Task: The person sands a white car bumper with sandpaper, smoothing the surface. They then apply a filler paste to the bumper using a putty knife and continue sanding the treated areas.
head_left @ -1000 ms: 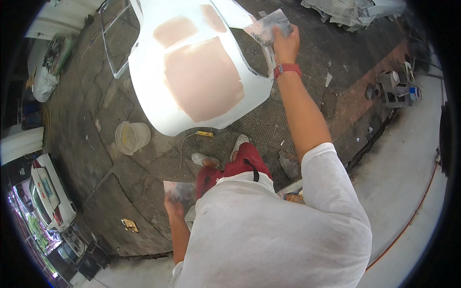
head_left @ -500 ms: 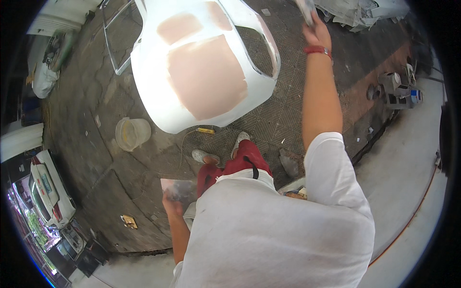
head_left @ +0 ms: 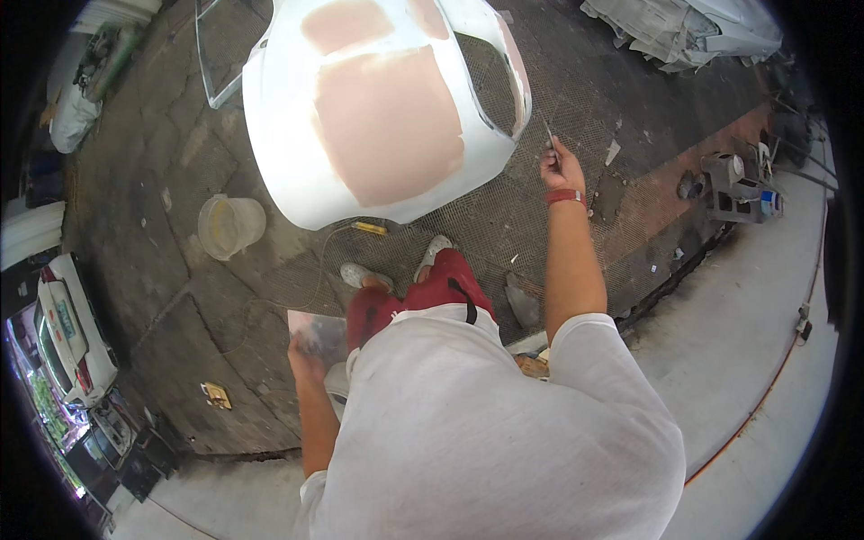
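Note:
A large white car body panel [head_left: 279,135] stands in front of me, with smooth pink filler patches [head_left: 391,130] across it and an oval opening on its right. My right hand [head_left: 562,168] is closed on a thin flat spreader [head_left: 549,133], seen nearly edge-on, just off the panel's lower right edge. Low at my left side, my left hand [head_left: 307,362] grips the edge of a square mixing board [head_left: 317,333] smeared with pink and grey. My left fingers are partly hidden by the board.
A translucent bucket [head_left: 231,227] sits on the dark floor left of the panel. A yellow-handled tool [head_left: 370,229] lies by my feet. Grey blocks with cans [head_left: 733,184] stand at right. Crumpled sheeting [head_left: 688,34] covers something at the far right. A white car [head_left: 72,333] is at left.
My right hand has come down and nearer with the spreader, from the upper right to beside the panel's edge. My left hand still holds the board low. The whole view has shifted slightly.

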Available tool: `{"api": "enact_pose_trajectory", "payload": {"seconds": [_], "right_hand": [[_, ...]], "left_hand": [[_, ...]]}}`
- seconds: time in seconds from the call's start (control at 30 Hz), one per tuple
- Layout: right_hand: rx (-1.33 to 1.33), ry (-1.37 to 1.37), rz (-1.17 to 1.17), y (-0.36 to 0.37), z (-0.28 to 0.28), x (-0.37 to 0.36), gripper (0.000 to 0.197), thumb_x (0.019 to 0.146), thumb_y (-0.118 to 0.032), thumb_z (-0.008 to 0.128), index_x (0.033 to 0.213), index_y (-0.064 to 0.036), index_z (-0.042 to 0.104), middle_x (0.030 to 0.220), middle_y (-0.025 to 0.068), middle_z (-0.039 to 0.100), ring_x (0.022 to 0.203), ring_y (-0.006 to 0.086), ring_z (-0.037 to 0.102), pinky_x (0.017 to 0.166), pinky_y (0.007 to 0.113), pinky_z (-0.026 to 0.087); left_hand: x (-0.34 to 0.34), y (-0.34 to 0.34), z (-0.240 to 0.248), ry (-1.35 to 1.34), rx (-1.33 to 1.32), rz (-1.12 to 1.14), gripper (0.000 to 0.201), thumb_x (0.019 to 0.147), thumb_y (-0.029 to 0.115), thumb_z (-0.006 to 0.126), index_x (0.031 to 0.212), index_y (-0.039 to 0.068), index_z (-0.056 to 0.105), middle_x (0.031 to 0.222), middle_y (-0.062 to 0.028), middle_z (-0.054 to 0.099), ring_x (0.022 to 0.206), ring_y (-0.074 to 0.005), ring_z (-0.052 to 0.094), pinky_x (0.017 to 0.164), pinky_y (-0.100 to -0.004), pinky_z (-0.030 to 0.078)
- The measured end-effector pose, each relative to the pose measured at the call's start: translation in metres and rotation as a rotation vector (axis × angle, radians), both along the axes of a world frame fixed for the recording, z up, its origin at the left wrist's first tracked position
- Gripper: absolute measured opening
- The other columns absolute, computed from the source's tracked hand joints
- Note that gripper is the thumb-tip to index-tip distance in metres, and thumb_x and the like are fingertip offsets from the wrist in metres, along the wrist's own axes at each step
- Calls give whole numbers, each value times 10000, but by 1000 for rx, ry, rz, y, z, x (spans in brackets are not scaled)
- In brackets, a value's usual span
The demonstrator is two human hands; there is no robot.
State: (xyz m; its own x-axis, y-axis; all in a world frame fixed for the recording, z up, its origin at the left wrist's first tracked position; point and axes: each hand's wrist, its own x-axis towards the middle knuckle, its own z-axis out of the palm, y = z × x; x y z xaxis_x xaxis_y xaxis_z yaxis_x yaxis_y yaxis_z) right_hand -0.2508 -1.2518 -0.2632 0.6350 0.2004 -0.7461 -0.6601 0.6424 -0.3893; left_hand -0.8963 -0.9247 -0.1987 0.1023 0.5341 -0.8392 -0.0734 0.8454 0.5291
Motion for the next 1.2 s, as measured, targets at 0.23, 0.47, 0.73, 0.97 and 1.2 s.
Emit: {"api": "enact_pose_trajectory", "payload": {"seconds": [0.23,0.47,0.73,0.97,1.2], "right_hand": [[-221,-315,-40,36,97,14,320,977,-152,752,1219,14,623,1068,119,691,920,202,666,754,331,586],[-1185,-1467,538,72,256,13,678,925,-173,783,1498,-69,435,1159,179,716,1031,312,715,899,422,574],[-1821,-1898,1139,144,280,13,538,927,-145,673,1430,-173,483,829,223,712,832,448,712,717,556,560],[-2083,-1931,1457,180,273,12,439,944,-91,612,1370,-110,511,855,226,724,834,451,708,712,572,551],[-1997,-1937,1498,182,261,28,494,950,-102,629,1422,-125,485,896,289,707,861,497,678,761,604,518]], "left_hand": [[4,12,-5,-53,11,-33,465,971,301,633,1349,30,614,1383,-112,644,1304,-309,580,1156,-483,411],[-11,3,-27,-77,-4,95,448,982,303,619,1347,44,617,1371,-109,646,1297,-313,577,1159,-503,391],[-26,-2,-70,-87,-63,295,430,983,231,623,1353,14,598,1392,-127,643,1323,-321,579,1186,-499,394],[-53,-11,-106,-143,-84,326,438,994,239,609,1370,14,597,1383,-120,651,1306,-309,596,1164,-486,418],[-80,-21,-141,-156,-81,364,412,979,222,623,1346,35,610,1363,-115,661,1306,-319,596,1158,-504,425]]}}
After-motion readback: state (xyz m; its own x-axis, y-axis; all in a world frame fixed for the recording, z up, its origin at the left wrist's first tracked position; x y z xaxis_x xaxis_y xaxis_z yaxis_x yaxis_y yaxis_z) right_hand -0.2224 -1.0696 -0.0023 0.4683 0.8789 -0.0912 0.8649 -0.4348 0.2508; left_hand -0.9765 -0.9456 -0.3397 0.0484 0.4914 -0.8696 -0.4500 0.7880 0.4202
